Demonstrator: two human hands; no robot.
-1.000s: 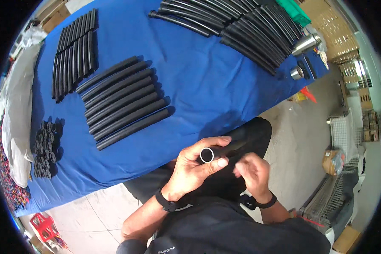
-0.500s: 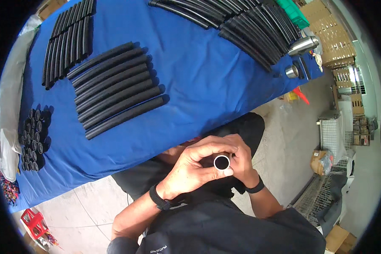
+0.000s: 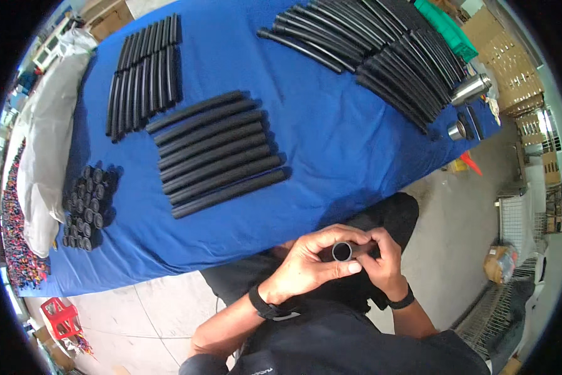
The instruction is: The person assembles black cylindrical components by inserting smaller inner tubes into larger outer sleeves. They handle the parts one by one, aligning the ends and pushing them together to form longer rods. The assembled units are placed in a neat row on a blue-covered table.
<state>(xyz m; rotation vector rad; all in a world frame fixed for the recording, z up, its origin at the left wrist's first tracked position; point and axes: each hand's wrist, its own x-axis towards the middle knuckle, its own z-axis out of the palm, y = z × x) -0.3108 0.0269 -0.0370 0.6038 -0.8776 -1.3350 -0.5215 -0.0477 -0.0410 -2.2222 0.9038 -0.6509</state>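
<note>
Blue cloth [image 3: 331, 144] over table, loosely wrinkled. Far right corner: green plastic bin [image 3: 446, 28], steel flask [image 3: 471, 89], small steel cup [image 3: 460, 130] near flask. Left edge: long pale sheeting [image 3: 50, 150], bunched; multicoloured pile [image 3: 20, 219] outside it. Lower left, on pale floor [image 3: 125, 312]: 1 red plastic stool [image 3: 61, 317]. Right side: white wire mesh rack [image 3: 512, 219], 1 cardboard box [image 3: 496, 265] partly covered in plastic. Upper right: tan slotted cardboard [image 3: 509, 59].
</note>
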